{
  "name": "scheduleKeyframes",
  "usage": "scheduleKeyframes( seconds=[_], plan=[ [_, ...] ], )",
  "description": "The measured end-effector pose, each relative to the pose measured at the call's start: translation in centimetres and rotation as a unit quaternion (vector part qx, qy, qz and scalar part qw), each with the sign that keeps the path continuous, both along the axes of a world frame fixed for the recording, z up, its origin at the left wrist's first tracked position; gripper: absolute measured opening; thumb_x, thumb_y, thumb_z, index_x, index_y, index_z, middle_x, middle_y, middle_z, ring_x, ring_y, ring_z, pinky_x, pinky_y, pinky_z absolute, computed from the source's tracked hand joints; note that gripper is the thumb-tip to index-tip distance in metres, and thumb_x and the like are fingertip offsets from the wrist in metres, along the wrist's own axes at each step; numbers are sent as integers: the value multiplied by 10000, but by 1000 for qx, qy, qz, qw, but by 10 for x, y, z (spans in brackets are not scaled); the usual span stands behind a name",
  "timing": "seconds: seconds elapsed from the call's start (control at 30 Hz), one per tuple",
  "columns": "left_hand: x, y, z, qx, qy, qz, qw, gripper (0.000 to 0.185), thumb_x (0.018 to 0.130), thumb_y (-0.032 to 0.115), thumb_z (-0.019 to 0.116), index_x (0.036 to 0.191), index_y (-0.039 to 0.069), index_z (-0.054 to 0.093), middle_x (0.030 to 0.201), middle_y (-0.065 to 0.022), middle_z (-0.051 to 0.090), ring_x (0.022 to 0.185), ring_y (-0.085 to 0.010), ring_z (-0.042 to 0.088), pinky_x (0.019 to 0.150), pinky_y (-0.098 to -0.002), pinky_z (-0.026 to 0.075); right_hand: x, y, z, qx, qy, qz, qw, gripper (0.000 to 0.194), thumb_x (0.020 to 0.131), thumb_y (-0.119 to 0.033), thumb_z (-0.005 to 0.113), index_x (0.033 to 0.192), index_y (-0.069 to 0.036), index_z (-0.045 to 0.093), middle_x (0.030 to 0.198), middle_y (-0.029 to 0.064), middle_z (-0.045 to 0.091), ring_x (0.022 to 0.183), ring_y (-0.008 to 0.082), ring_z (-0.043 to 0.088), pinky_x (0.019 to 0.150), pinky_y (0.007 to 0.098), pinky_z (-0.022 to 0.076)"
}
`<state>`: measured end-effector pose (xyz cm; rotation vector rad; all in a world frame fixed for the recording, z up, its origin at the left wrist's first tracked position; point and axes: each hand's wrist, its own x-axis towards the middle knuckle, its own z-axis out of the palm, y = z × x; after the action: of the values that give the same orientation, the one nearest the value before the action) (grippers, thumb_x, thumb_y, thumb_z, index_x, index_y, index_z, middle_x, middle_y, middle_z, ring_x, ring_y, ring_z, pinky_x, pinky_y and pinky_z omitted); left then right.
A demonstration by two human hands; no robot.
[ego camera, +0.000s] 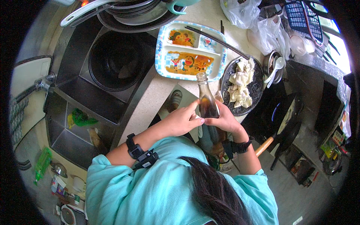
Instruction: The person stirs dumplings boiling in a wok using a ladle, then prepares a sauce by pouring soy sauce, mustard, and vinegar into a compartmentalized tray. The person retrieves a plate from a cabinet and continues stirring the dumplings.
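Observation:
A glass bottle of dark liquid stands out in front of my body, its neck uncapped and pointing at the tray. My right hand is closed around its lower part. My left hand is at the bottle's other side, its index fingertip at the glass and its thumb close to my right thumb; its grip is unclear. Just beyond the bottle's mouth lies a divided cartoon tray with brown sauce in two compartments. Black chopsticks rest across it and reach a dark round plate of pale folded dumplings.
A sink holding a black basin is at the left. Stacked pans stand at the top. Plastic bags and a metal bowl with white spoons lie upper right. A wooden-handled pan sits at the right.

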<state>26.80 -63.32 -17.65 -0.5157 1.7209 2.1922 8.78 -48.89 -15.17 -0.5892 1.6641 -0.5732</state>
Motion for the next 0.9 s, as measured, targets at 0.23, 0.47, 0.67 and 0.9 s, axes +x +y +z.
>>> scheduleKeyframes(
  seconds=[0.23,0.47,0.67,0.9],
  plan=[
    [-2,-6,3,9,-2,-15,1000,782,929,314,609,1453,-118,220,738,-109,554,682,-212,571,633,-355,461,-2,-7,5,28,-12,10,999,623,703,-294,791,1207,-12,559,1050,90,652,967,175,612,883,323,489],
    [-3,-8,2,-4,2,-24,1000,774,929,320,604,1445,-118,230,741,-120,573,674,-228,585,616,-364,459,-2,-6,4,11,-43,-9,999,636,705,-302,800,1213,-14,547,1069,88,640,990,166,597,901,317,477],
    [-1,-7,-1,-6,3,-29,1000,760,929,334,600,1427,-125,256,753,-131,590,683,-245,602,615,-371,464,1,-4,1,3,-44,-13,999,637,703,-304,806,1207,-14,548,1062,75,635,973,161,594,886,312,478],
    [0,-4,-3,-11,-2,-18,1000,740,933,310,624,1443,-88,265,711,-111,585,628,-205,576,571,-359,444,3,-7,6,9,-62,-21,998,600,718,-288,807,1192,-22,553,1040,49,627,952,134,581,857,300,482]
  ],
)
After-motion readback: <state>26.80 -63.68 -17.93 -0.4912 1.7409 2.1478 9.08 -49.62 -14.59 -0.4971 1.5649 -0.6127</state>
